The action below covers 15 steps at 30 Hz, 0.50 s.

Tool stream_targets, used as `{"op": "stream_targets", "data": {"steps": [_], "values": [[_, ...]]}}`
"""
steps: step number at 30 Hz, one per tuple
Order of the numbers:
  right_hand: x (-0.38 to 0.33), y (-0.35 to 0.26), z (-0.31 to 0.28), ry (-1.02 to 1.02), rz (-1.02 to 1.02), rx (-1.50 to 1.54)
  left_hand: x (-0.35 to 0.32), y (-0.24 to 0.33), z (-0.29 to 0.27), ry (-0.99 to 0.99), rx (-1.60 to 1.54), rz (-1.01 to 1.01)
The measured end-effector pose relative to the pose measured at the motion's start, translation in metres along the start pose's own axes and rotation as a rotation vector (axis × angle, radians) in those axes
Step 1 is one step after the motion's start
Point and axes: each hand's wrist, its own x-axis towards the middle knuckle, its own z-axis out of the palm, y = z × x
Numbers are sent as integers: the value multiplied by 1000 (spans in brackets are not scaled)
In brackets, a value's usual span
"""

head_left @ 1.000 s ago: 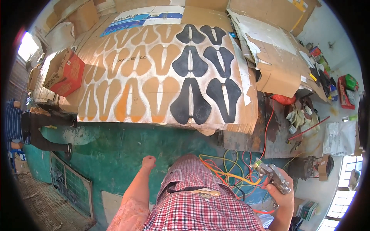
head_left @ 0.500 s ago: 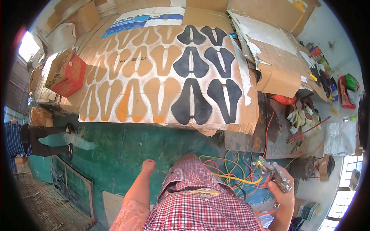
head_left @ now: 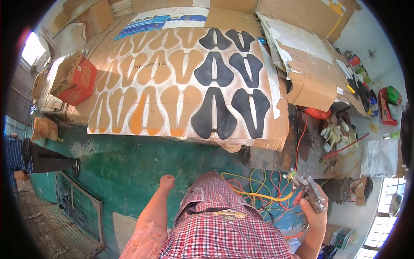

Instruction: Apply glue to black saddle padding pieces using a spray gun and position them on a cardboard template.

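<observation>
In my right hand is a metal spray gun, gripped by its handle, its nozzle toward the table side. A yellow hose runs close beside it. My left hand is held over the green floor with its fingers curled in and nothing visible in them. Ahead lies a cardboard sheet dusted with white around rows of shoe-sole-like outlines. On its right side rest several black pieces of that split shape, such as the black piece at the near edge. Both hands are apart from them.
An open red-sided carton stands at the table's left. Coiled hoses lie on the floor by my right side. Gloves and tools hang at the right. A person in a striped shirt stands at far left, near a metal-framed mesh.
The spray gun and both hands have barely shifted. At the far left, the other person's legs have come together, with one foot now visible.
</observation>
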Motion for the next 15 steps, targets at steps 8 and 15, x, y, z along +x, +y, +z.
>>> {"op": "stream_targets", "data": {"steps": [8, 15], "values": [[2, 2, -8, 31, -20, 31, -4, 2, 2, 11, -8, 29], [14, -1, 5, 32, -69, 88, 2, -10, 0, -11, 74, 32]]}}
